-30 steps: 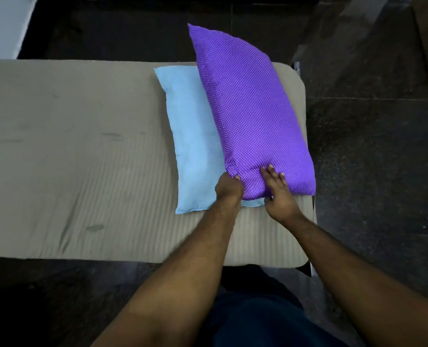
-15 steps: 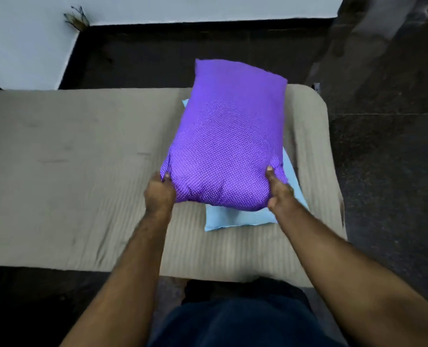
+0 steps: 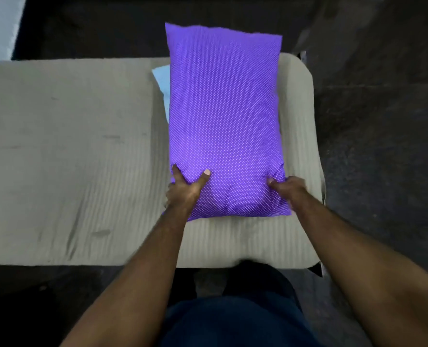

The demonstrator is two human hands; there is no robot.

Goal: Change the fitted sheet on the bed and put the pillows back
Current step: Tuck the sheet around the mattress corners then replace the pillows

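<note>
A purple dotted pillow lies lengthwise across the right end of the bed, its far end reaching past the bed's far edge. It covers a light blue pillow, of which only a strip shows at the purple pillow's upper left. My left hand grips the near left corner of the purple pillow, thumb on top. My right hand grips its near right corner. The beige ribbed fitted sheet covers the mattress, with a few dark marks and creases.
The bed's right end is rounded, with dark stone floor beyond it. Dark floor also lies behind the bed. A white wall shows at the top left. My legs in dark blue cloth stand against the near edge.
The purple pillow went from lying askew, to lifted, to lying straight over the blue one, which is now almost fully covered. Both hands stayed on its near corners.
</note>
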